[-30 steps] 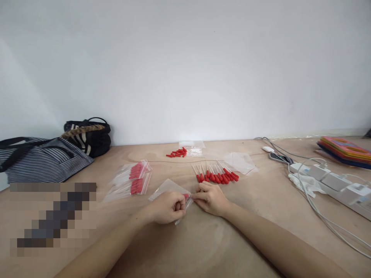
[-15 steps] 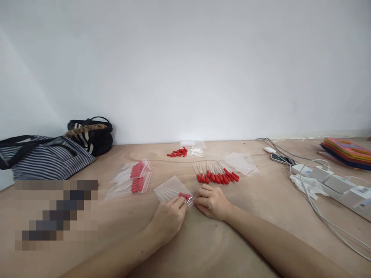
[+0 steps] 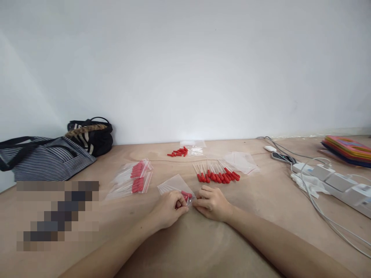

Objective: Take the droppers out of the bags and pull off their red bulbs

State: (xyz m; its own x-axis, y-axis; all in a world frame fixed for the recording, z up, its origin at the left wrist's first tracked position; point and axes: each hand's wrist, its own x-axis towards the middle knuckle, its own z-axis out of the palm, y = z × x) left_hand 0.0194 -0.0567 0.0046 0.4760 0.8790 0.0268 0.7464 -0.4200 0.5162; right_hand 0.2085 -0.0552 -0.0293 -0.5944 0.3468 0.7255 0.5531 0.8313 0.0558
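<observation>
Across the lower half of the view, smooth tan-brown tabletop point(image 3: 188, 247), with both forearms cut off at the bottom edge. Off to the left, a pixelated patch point(image 3: 55, 218), contents impossible to make out. In the middle, left hand point(image 3: 171, 208), fingers curled, thumb narrowly spaced from forefinger beside the corner of a clear flat plastic bag point(image 3: 174, 183) — any pinch there impossible to tell. Inside that bag, between the hands, short red cylindrical tips point(image 3: 187, 194), partly hidden by the fingers. Opposite, right hand point(image 3: 213, 203), fingers bent, tips closed on the bag's right corner. Beyond, white sticks with red tips point(image 3: 218, 175), overlapping too closely to count; to their left, two filled clear zip bags point(image 3: 136, 175). Toward the right, white power strip point(image 3: 301, 168), cut off by the edge. Farther, loose red pieces point(image 3: 178, 151). At the sides, striped fabric bag point(image 3: 49, 160) and stacked coloured sheets point(image 3: 348, 148) — both cropped. At the back, plain pale wall point(image 3: 185, 69).
</observation>
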